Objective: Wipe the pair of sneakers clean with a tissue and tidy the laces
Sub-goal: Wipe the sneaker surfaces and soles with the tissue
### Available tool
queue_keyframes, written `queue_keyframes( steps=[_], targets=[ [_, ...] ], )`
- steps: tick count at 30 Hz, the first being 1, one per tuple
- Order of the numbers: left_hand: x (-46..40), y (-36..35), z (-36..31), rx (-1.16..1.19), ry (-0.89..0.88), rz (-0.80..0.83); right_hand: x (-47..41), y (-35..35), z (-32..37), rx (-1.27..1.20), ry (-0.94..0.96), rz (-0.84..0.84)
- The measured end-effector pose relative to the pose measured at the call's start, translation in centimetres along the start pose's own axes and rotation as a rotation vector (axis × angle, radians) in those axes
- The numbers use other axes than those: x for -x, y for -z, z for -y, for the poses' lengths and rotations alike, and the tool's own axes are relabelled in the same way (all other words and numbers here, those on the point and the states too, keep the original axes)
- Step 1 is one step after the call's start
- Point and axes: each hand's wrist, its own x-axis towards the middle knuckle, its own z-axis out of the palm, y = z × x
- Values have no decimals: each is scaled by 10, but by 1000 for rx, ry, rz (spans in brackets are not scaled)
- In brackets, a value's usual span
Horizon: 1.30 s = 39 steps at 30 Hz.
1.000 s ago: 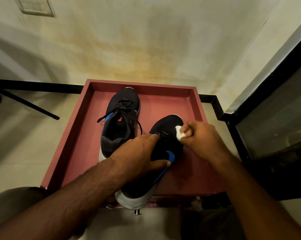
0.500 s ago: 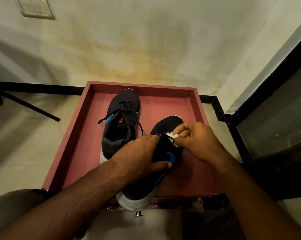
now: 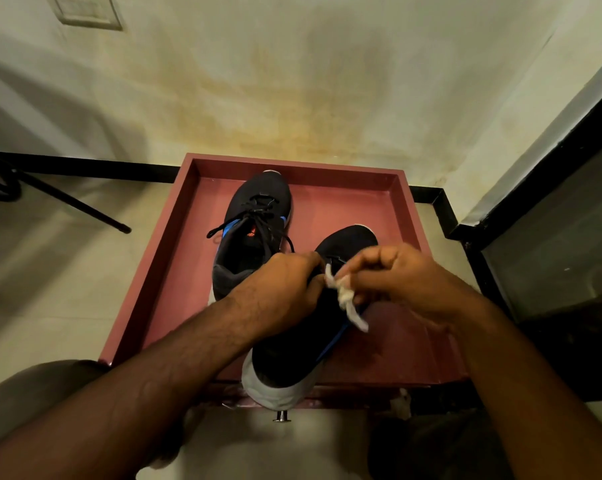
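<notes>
Two black sneakers in a red tray (image 3: 175, 244). The far sneaker (image 3: 254, 230) lies flat, laces loose. The near sneaker (image 3: 303, 344) points away, its grey heel overhanging the tray's near rim; its middle and laces are hidden behind both hands. The left hand (image 3: 279, 289) is curled over its top; what the fingers grip cannot be told. The right hand (image 3: 400, 282), close beside the left, pinches a crumpled white tissue (image 3: 344, 296) whose tail hangs over the shoe's side.
</notes>
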Motion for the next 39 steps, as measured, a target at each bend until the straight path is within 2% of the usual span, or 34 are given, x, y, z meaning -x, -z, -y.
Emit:
queue_keyframes(
  steps=[1,2,3,4,6,8,9,10,11,13,14,15,18,19,22,23,26,29,31,35,37,39],
  targets=[
    [-1,0,0,-2,4,0,7,-7,4,40,-31,180],
    [-1,-1,-1,-6,10,4,12,-15,5,82,-36,287],
    [-2,-1,-1,-11,18,13,14,-23,6,122,-12,307],
    [-2,-1,-2,-15,21,25,14,-30,6,178,36,245],
    [-1,-2,-2,-16,12,47,6,-29,1,369,107,11],
    [0,-2,-2,-15,-1,56,-2,-17,-3,587,93,-249],
    [1,-3,-3,-20,-5,55,-4,-12,-4,648,60,-301],
    [2,-3,-3,-22,-1,59,-3,-13,-3,645,34,-268],
    [2,-3,-5,-20,3,67,1,-17,-1,578,26,-165],
    [2,-2,-6,-32,-4,72,10,-31,5,344,41,77],
    [3,-2,-7,-44,-8,70,12,-34,7,274,43,126],
    [3,-1,-8,-49,-9,67,9,-31,4,285,44,100],
    [3,-3,-7,-50,6,58,-4,-18,-6,604,33,-236],
    [3,-3,-7,-50,14,60,-5,-16,-8,609,17,-251],
    [3,-3,-7,-57,24,86,2,-23,-6,402,7,-102],
    [3,-3,-7,-41,19,71,1,-24,-6,409,18,-171],
    [4,-1,-6,38,0,12,-12,-12,-10,558,67,-571],
    [8,3,0,83,-11,22,-20,1,-16,570,46,-727],
    [9,6,1,88,-27,52,-24,-3,-18,686,20,-691],
    [7,1,-5,51,-35,69,-30,-27,-17,892,-33,-458],
    [7,-3,-7,27,-29,62,-27,-24,-13,775,-45,-384],
    [7,-6,-6,4,-23,62,-22,-17,-8,636,-39,-419]
  ],
)
